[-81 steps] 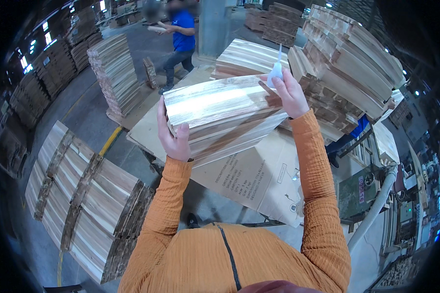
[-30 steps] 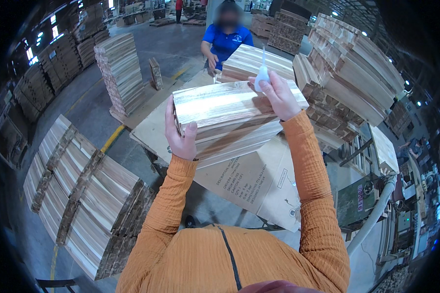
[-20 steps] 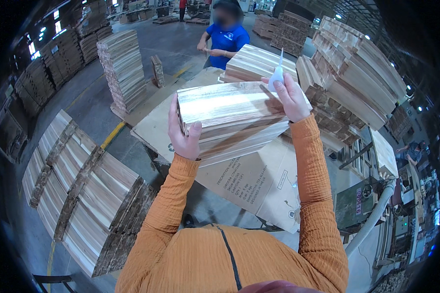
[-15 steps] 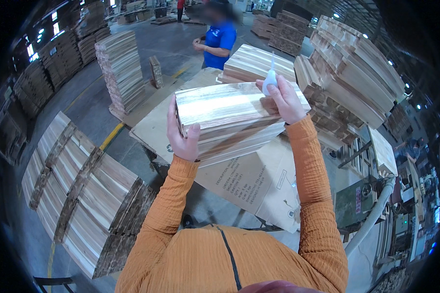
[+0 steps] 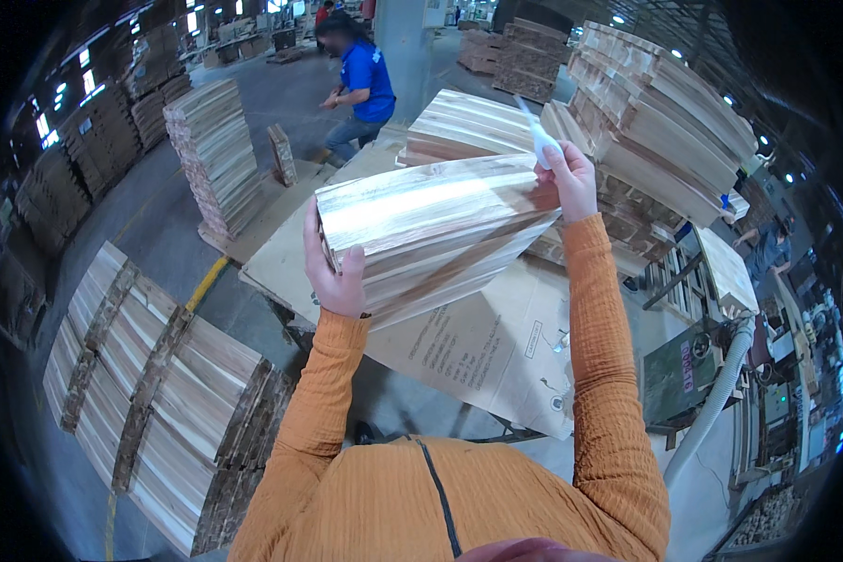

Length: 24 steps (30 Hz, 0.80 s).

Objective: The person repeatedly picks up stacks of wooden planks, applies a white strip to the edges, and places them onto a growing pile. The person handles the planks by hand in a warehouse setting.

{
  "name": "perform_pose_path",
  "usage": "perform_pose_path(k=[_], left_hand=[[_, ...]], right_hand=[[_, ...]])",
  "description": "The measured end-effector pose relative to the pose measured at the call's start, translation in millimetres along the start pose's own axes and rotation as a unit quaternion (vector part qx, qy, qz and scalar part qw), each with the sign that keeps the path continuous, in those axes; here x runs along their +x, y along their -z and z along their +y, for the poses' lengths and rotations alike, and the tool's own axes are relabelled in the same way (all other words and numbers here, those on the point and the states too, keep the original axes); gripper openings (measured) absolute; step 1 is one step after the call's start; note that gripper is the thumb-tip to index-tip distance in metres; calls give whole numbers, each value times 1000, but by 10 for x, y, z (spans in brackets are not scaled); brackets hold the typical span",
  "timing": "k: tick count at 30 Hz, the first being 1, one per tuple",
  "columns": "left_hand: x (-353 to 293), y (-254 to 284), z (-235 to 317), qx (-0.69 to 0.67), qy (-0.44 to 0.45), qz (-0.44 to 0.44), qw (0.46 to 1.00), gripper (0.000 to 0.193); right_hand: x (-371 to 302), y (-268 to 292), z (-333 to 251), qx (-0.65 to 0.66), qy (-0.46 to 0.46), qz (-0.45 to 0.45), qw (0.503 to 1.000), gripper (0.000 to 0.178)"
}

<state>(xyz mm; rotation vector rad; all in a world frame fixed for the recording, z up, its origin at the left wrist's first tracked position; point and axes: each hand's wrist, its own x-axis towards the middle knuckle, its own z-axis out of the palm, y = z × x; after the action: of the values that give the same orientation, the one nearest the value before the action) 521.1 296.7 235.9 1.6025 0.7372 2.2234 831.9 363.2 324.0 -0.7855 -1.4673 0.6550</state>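
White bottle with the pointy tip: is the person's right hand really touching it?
Touching. The head view shows the right hand holding the white bottle, its thumb against the bottle's side with no gap showing.

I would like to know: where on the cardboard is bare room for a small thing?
Bare cardboard shows in front of the board stack, between the orange sleeves; another patch lies left of the left hand. Crowded: the stack's right end, with the right hand and white bottle, and piled boards behind.
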Motion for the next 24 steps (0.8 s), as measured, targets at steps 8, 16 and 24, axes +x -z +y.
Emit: perform_pose_path(k=[8, 16, 24], left_hand=[[53, 16, -47, 17, -8, 0, 1000, 72], [35, 22, -101, 29, -12, 0, 1000, 73], [-22, 18, -90, 26, -24, 0, 999, 73]], right_hand=[[75, 12, 100, 105, -27, 84, 991, 19], [-11, -214, -29, 136, -45, 21, 989, 27], [-222, -379, -36, -190, 47, -97, 976, 25]])
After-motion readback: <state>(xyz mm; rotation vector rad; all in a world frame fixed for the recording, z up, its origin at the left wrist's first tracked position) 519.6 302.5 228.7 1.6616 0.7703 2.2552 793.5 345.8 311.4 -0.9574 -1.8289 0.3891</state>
